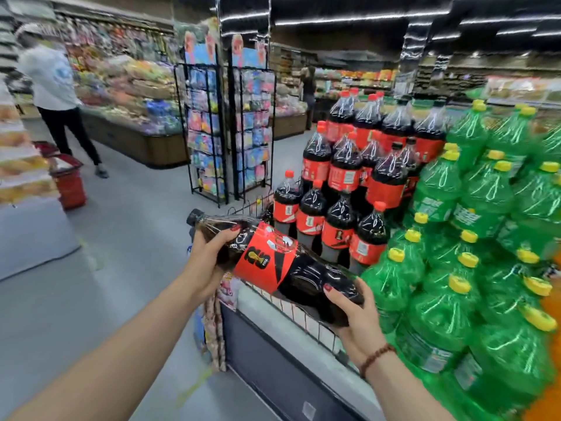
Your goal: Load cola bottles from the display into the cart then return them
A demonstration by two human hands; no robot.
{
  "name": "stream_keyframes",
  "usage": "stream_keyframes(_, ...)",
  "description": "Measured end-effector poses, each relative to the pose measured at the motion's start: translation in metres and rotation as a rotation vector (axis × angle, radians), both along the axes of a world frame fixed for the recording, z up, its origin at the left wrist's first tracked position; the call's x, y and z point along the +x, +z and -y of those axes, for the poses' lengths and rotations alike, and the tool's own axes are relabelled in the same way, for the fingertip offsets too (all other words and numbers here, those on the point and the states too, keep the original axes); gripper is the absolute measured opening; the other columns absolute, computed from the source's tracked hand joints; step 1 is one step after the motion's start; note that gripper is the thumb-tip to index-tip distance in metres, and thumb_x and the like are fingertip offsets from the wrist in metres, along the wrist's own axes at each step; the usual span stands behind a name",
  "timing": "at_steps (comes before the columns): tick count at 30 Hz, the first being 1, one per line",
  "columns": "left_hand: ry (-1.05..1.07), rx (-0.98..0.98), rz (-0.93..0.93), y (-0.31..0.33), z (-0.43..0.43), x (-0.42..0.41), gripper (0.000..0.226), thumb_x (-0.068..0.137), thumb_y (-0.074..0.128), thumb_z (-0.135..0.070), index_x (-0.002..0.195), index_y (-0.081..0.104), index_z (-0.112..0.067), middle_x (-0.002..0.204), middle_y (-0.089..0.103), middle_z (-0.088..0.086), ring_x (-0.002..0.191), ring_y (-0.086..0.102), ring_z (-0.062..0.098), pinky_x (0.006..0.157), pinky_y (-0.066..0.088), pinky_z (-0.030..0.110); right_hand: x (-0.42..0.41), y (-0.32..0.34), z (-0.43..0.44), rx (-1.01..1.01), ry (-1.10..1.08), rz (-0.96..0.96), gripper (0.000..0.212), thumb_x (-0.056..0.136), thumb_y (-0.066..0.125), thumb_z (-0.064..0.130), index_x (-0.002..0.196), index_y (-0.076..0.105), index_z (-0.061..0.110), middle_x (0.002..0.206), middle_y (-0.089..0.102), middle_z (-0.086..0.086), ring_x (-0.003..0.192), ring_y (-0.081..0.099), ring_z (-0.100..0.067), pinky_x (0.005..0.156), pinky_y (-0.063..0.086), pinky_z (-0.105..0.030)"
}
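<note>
Both hands carry one large cola bottle [267, 259] lying on its side. The left hand [209, 262] wraps the shoulder just below the neck, with the thumb over the top and the fingers curled under. The right hand [356, 317] cups the base end from below, with the palm under it and the thumb pressed on the near side. The bottle hangs over the front edge of the display [270, 302], above the low wire rail [306, 322] along that edge; whether it touches the rail cannot be told. Its long axis runs from upper left to lower right, nearly level. The black cap [194, 216] points left, out past the display's left corner over the aisle, and the base points right toward the stock. The red label faces up. Just behind the bottle stand the stacked cola bottles [346, 177], upright in tiers with red caps. Green bottles [473, 247] with yellow caps fill the display's right side, close to the right hand. To the left the grey floor [130, 226] lies open. Farther back stand two wire racks [206, 129], a red basket [71, 186] on the floor, and a person [51, 77] in a white shirt.
</note>
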State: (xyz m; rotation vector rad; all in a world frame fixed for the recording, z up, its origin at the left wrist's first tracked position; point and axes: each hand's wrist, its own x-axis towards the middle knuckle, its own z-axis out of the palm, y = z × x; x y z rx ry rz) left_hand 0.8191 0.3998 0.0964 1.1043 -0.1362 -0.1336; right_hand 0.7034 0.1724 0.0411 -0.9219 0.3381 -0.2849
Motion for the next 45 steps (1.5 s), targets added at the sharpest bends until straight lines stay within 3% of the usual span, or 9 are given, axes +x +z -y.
stream_keyframes(3, 0.025, 0.032, -0.006, 0.004, 0.019, 0.039, 0.047, 0.070, 0.076, -0.016, 0.108, 0.048, -0.022, 0.102, 0.070, 0.009, 0.084, 0.068, 0.025, 0.082, 0.051, 0.047, 0.042, -0.010, 0.017, 0.034, 0.000, -0.017, 0.091, 0.049, 0.089, 0.001, 0.128, 0.048, 0.018, 0.120, 0.065, -0.017, 0.107, 0.064, -0.039, 0.089, 0.049, -0.063)
stream_keyframes(16, 0.006, 0.161, -0.015, -0.009, 0.078, 0.159, 0.038, 0.086, 0.066, -0.004, 0.118, 0.048, -0.011, 0.115, 0.066, 0.015, 0.097, 0.066, 0.029, 0.080, 0.056, 0.041, 0.142, -0.043, 0.053, 0.132, -0.024, -0.066, 0.058, 0.071, 0.072, -0.004, 0.121, 0.053, 0.019, 0.117, 0.065, -0.015, 0.104, 0.064, -0.036, 0.075, 0.057, -0.053)
stream_keyframes(20, -0.055, 0.208, -0.006, -0.019, 0.098, 0.193, 0.035, 0.082, 0.069, 0.003, 0.110, 0.054, -0.012, 0.112, 0.068, 0.015, 0.093, 0.067, 0.030, 0.081, 0.056, 0.043, 0.162, -0.069, 0.055, 0.172, -0.071, -0.131, 0.087, 0.060, 0.085, 0.006, 0.135, 0.044, 0.015, 0.125, 0.062, -0.017, 0.104, 0.065, -0.037, 0.081, 0.055, -0.053)
stream_keyframes(25, -0.173, 0.280, -0.013, -0.031, 0.123, 0.231, 0.059, 0.063, 0.085, -0.005, 0.114, 0.055, -0.009, 0.112, 0.069, 0.016, 0.097, 0.069, 0.030, 0.080, 0.057, 0.043, 0.179, -0.082, 0.055, 0.254, -0.095, -0.152, 0.038, 0.081, 0.060, -0.004, 0.115, 0.058, 0.013, 0.113, 0.067, -0.020, 0.082, 0.070, -0.033, 0.060, 0.056, -0.041)
stream_keyframes(30, -0.277, 0.351, 0.032, -0.044, 0.153, 0.250, 0.052, 0.065, 0.085, 0.001, 0.107, 0.058, -0.012, 0.106, 0.072, 0.011, 0.098, 0.069, 0.029, 0.086, 0.057, 0.046, 0.199, -0.107, 0.053, 0.404, -0.201, -0.268, 0.095, 0.045, 0.088, 0.022, 0.132, 0.052, 0.011, 0.124, 0.063, -0.022, 0.103, 0.064, -0.042, 0.067, 0.057, -0.043)
stream_keyframes(34, -0.364, 0.398, 0.065, -0.057, 0.173, 0.252, 0.052, 0.066, 0.085, -0.001, 0.106, 0.059, -0.022, 0.103, 0.071, -0.001, 0.094, 0.069, 0.015, 0.083, 0.057, 0.032, 0.204, -0.125, 0.054, 0.530, -0.316, -0.239, 0.066, 0.066, 0.074, 0.025, 0.125, 0.057, 0.000, 0.120, 0.062, -0.028, 0.104, 0.063, -0.046, 0.074, 0.056, -0.045)
stream_keyframes(37, -0.420, 0.428, 0.098, -0.063, 0.188, 0.248, 0.053, 0.065, 0.086, 0.001, 0.099, 0.056, -0.028, 0.101, 0.066, -0.007, 0.089, 0.065, 0.005, 0.072, 0.053, 0.016, 0.206, -0.131, 0.057, 0.571, -0.334, -0.239, 0.041, 0.079, 0.059, 0.030, 0.110, 0.062, 0.003, 0.109, 0.066, -0.029, 0.080, 0.068, -0.040, 0.056, 0.056, -0.034)
stream_keyframes(40, -0.458, 0.474, 0.083, -0.071, 0.202, 0.248, 0.066, 0.049, 0.093, -0.013, 0.103, 0.058, -0.026, 0.108, 0.067, -0.001, 0.101, 0.066, 0.019, 0.089, 0.055, 0.037, 0.209, -0.142, 0.060, 0.614, -0.417, -0.273, 0.041, 0.081, 0.052, 0.029, 0.111, 0.061, 0.003, 0.093, 0.069, -0.025, 0.076, 0.065, -0.037, 0.060, 0.054, -0.038)
stream_keyframes(45, -0.515, 0.542, 0.119, -0.081, 0.219, 0.249, 0.059, 0.052, 0.094, -0.018, 0.096, 0.056, -0.029, 0.103, 0.064, -0.007, 0.096, 0.064, 0.012, 0.094, 0.053, 0.043, 0.211, -0.153, 0.062, 0.600, -0.499, -0.336, 0.048, 0.070, 0.056, 0.031, 0.111, 0.060, 0.007, 0.114, 0.060, -0.024, 0.094, 0.059, -0.039, 0.075, 0.050, -0.044)
